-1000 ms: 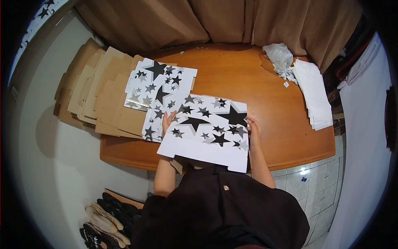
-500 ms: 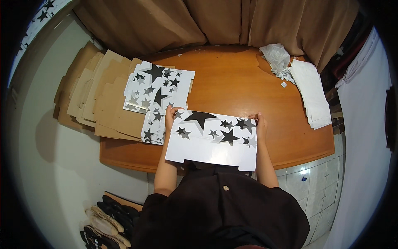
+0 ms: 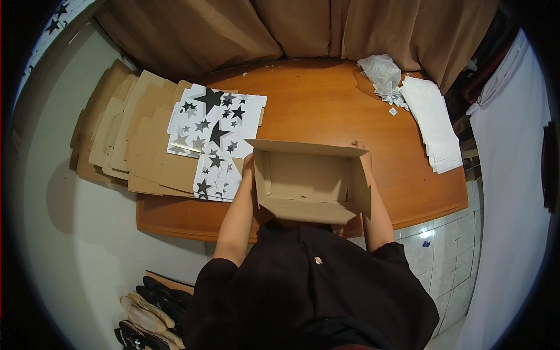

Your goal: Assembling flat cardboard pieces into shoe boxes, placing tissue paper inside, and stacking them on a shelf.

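Observation:
A shallow cardboard box point(image 3: 306, 175), its plain brown inside facing up, is held over the front edge of the table between my two hands. Its walls stand up around a flat bottom, and a flap angles out along the near side. My left hand point(image 3: 249, 165) grips the left wall, its fingers mostly hidden behind the card. At the far right corner, my right hand point(image 3: 363, 153) is closed on the box's edge. Left of it lie flat white box blanks point(image 3: 245, 125) printed with black and grey stars, next to stacked brown blanks point(image 3: 153, 146).
On the wooden table point(image 3: 309, 99), a crumpled clear plastic bag point(image 3: 382, 74) with small white packets lies at the far right. A stack of white paper sheets point(image 3: 430, 122) is beside it. Brown curtains point(image 3: 303, 29) hang behind. Shoes point(image 3: 149, 315) sit at the lower left.
The star-printed piece, which lay flat in both hands, now shows its brown inside as an opened box with raised walls. Both hands have shifted to its sides.

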Demonstrator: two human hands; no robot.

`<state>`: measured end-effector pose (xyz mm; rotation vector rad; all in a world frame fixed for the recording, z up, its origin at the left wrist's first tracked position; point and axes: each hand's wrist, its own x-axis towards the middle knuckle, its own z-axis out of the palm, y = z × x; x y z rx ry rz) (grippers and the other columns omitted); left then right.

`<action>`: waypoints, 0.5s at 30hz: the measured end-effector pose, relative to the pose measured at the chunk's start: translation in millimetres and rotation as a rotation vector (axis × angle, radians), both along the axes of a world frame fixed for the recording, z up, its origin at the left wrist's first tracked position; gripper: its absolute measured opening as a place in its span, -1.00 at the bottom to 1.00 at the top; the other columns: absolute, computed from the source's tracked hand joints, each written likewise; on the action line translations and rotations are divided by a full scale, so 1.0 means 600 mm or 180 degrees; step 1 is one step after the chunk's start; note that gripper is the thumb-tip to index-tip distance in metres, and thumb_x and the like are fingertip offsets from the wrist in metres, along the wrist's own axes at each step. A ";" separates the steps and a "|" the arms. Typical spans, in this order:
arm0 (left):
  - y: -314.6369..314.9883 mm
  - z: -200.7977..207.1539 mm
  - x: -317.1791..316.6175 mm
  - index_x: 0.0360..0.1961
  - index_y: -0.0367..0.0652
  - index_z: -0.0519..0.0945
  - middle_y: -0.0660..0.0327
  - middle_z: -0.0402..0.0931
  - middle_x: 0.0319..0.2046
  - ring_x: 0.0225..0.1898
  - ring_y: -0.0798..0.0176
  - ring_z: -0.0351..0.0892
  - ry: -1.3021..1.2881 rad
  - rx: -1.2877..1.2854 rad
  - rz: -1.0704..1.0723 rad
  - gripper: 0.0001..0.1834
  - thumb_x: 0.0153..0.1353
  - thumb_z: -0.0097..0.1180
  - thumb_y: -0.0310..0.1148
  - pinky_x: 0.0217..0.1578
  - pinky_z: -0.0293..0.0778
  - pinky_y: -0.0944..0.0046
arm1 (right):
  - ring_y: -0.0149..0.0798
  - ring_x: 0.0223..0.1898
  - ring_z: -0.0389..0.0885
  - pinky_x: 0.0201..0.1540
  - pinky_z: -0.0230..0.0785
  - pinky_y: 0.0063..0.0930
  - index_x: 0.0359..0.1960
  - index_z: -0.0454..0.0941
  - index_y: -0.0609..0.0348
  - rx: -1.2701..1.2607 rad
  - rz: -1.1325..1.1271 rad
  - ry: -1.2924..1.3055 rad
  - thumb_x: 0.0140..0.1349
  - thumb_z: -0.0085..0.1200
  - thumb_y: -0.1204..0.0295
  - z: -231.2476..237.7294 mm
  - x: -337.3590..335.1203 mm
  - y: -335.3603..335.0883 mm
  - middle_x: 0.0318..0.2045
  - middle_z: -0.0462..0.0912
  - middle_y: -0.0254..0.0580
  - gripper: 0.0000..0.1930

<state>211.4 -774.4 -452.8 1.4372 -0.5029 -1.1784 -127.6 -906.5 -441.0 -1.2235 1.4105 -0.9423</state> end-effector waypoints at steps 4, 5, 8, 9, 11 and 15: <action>0.015 -0.005 0.005 -0.11 -0.34 0.53 0.10 0.57 -0.23 -0.18 0.25 0.53 -0.0130 -0.0286 0.0557 -0.47 0.30 -0.23 -0.05 -0.12 0.37 0.29 | -0.24 -0.35 0.55 -0.21 0.38 -0.35 -0.10 0.48 0.22 0.0010 -0.0263 -0.0981 0.28 -0.20 0.09 0.042 -0.006 0.011 -0.20 0.52 -0.09 -0.56; 0.018 0.017 -0.005 0.09 -0.18 0.41 0.08 0.38 0.08 0.14 0.16 0.31 -0.0041 0.0034 0.0204 -0.39 0.27 -0.27 0.10 0.12 0.14 0.06 | -0.24 -0.31 0.54 -0.15 0.35 -0.37 -0.08 0.49 0.21 0.0140 -0.0299 -0.1110 0.28 -0.20 0.09 0.053 -0.021 0.019 -0.19 0.53 -0.08 -0.55; 0.031 0.099 -0.035 0.15 -0.09 0.38 0.05 0.30 0.13 0.20 0.13 0.21 0.0173 0.0294 0.0025 -0.34 0.25 -0.30 0.18 0.19 -0.01 -0.07 | -0.24 -0.18 0.52 -0.09 0.40 -0.39 0.03 0.41 0.24 -0.0021 -0.0048 -0.1298 0.32 -0.23 0.09 0.023 -0.061 0.021 -0.15 0.53 -0.05 -0.52; 0.045 0.109 -0.031 0.24 0.00 0.24 0.04 0.13 0.24 0.32 0.04 -0.01 0.0104 0.0130 -0.0344 -0.23 0.18 -0.33 0.30 0.20 -0.26 -0.29 | -0.25 -0.14 0.51 -0.08 0.39 -0.40 0.05 0.39 0.23 0.0253 -0.0037 -0.1799 0.33 -0.26 0.09 0.041 -0.054 0.039 -0.14 0.54 -0.07 -0.52; 0.061 0.137 -0.045 0.27 0.01 0.18 0.04 0.09 0.26 0.33 0.03 -0.05 0.0092 0.0059 -0.0300 -0.22 0.18 -0.33 0.31 0.20 -0.27 -0.30 | -0.27 -0.04 0.48 -0.03 0.36 -0.44 0.13 0.31 0.21 0.0419 0.0160 -0.2066 0.35 -0.32 0.10 0.084 -0.048 0.073 -0.06 0.50 -0.08 -0.50; 0.074 0.169 -0.074 0.35 0.02 -0.06 -0.03 -0.13 0.33 0.37 -0.01 -0.21 0.0020 -0.0122 -0.0512 -0.14 0.16 -0.20 0.27 0.23 -0.29 -0.20 | -0.24 0.16 0.29 0.18 0.16 -0.39 0.22 0.19 0.27 0.0319 0.0318 -0.2208 0.31 -0.28 0.06 0.122 -0.042 0.114 0.19 0.27 -0.03 -0.40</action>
